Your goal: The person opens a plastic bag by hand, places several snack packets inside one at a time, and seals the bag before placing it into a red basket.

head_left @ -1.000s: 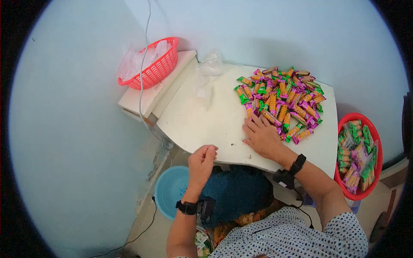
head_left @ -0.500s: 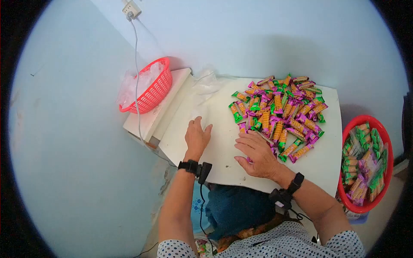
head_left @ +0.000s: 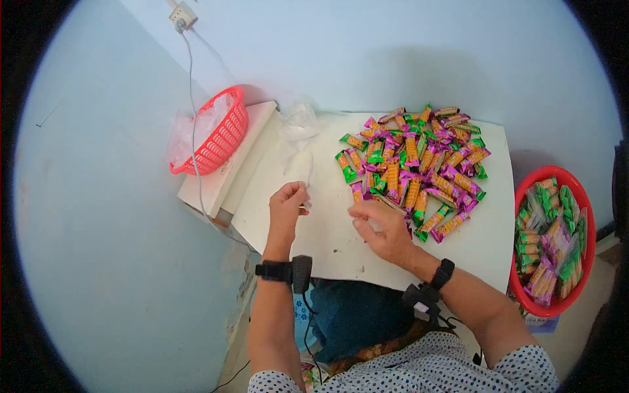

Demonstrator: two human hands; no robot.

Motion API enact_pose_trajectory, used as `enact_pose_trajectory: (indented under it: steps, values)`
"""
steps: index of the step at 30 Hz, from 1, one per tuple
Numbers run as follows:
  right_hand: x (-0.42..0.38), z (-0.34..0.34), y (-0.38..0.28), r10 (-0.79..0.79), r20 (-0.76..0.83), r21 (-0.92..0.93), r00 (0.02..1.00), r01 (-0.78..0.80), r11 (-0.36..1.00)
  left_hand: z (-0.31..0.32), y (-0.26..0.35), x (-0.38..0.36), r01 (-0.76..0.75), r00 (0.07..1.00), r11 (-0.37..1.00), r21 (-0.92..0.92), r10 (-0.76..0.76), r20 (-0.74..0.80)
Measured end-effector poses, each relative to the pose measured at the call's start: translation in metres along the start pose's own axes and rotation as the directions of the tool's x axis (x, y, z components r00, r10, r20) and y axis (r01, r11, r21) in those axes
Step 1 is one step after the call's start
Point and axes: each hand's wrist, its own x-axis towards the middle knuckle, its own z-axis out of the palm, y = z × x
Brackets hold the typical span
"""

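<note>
My left hand [head_left: 287, 209] is closed in a pinch on the edge of a thin clear plastic bag [head_left: 300, 169], which lies over the left part of the white table. My right hand [head_left: 385, 234] hovers over the table just in front of a pile of small wrapped biscuit packs [head_left: 419, 164]. Its fingers are bent, with the thumb apart from them, and nothing shows between them. The packs have purple or green ends and clear middles showing golden biscuits. Another crumpled clear bag [head_left: 301, 123] rests at the table's back edge.
A red basket [head_left: 226, 144] of clear bags sits on a raised white ledge [head_left: 255, 128] at left. On the right, a red tub [head_left: 586, 262] holds bagged biscuit packs. A cable [head_left: 194, 131] hangs from a wall socket [head_left: 183, 14] across the basket. The white table [head_left: 327, 255] adjoins the wall.
My left thumb and fingers have closed on the plastic bag. My right hand has shifted slightly away from the pile, its fingers more bent. The whole view has moved a little.
</note>
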Motion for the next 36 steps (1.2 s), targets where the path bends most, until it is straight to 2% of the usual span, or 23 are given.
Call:
enact_pose_trajectory:
  steps: [1, 4, 5, 7, 8, 9, 12, 15, 18, 21, 23, 24, 27, 30, 32, 36]
  values:
    - [0.001, -0.001, 0.001, 0.099, 0.009, 0.057, 0.995, -0.099, 0.993, -0.003, 0.009, -0.015, 0.083, 0.995, 0.962, -0.261, -0.067, 0.07]
    - [0.0, 0.007, 0.015, 0.317, 0.034, 0.456, 0.948, -0.297, 0.839, -0.004, 0.013, -0.053, 0.106, 0.968, 0.804, -0.585, 0.052, 0.246]
    - [0.001, 0.003, 0.018, 0.338, 0.148, 0.519, 0.929, -0.364, 0.773, -0.002, 0.014, -0.066, 0.132, 0.958, 0.792, -0.597, 0.054, 0.283]
    - [0.002, -0.004, 0.013, 0.381, 0.193, 0.469, 0.904, -0.426, 0.774, 0.004, 0.014, -0.085, 0.177, 0.936, 0.763, -0.621, 0.064, 0.346]
    - [0.001, -0.006, 0.01, 0.401, 0.218, 0.441, 0.89, -0.457, 0.772, 0.006, 0.007, -0.088, 0.164, 0.943, 0.803, -0.573, 0.043, 0.331]
    - [0.0, -0.005, 0.007, 0.393, 0.272, 0.614, 0.878, -0.473, 0.632, 0.009, 0.002, -0.09, 0.15, 0.949, 0.839, -0.523, 0.025, 0.313]
    - [-0.002, -0.007, 0.016, 0.455, 0.352, 0.693, 0.818, -0.554, 0.461, 0.017, -0.001, -0.099, 0.029, 0.977, 0.903, -0.429, 0.065, 0.204]
    - [0.001, -0.015, 0.006, 0.446, 0.338, 0.634, 0.829, -0.55, 0.543, 0.022, -0.001, -0.105, -0.068, 0.984, 0.939, -0.337, 0.119, 0.132]
    - [0.01, -0.015, -0.01, 0.525, 0.298, 0.469, 0.797, -0.601, 0.647, 0.028, -0.004, -0.111, -0.138, 0.986, 0.952, -0.275, 0.157, 0.051]
    - [0.006, -0.012, 0.004, 0.522, 0.29, 0.415, 0.802, -0.597, 0.687, 0.028, -0.013, -0.112, -0.171, 0.985, 0.957, -0.233, 0.172, -0.016]
    - [0.005, -0.011, 0.004, 0.446, 0.207, 0.372, 0.871, -0.491, 0.788, 0.028, -0.015, -0.114, -0.147, 0.989, 0.961, -0.236, 0.135, -0.064]
    - [0.006, -0.011, 0.003, 0.401, 0.166, 0.344, 0.901, -0.434, 0.832, 0.028, -0.015, -0.115, -0.127, 0.991, 0.954, -0.272, 0.112, -0.068]
    - [0.006, -0.013, 0.015, 0.386, 0.132, 0.358, 0.913, -0.407, 0.841, 0.024, -0.019, -0.118, -0.073, 0.995, 0.918, -0.39, 0.042, -0.088]
    - [0.007, -0.016, 0.013, 0.246, 0.01, 0.33, 0.969, -0.235, 0.914, 0.017, -0.035, -0.114, -0.019, 0.995, 0.844, -0.536, -0.038, -0.096]
    - [0.008, -0.018, 0.01, 0.242, 0.089, 0.385, 0.966, -0.257, 0.886, 0.013, -0.039, -0.114, 0.033, 0.994, 0.764, -0.644, -0.093, -0.06]
    - [0.006, -0.019, 0.017, 0.216, 0.169, 0.44, 0.962, -0.269, 0.856, 0.012, -0.046, -0.115, -0.006, 0.994, 0.731, -0.683, -0.071, -0.084]
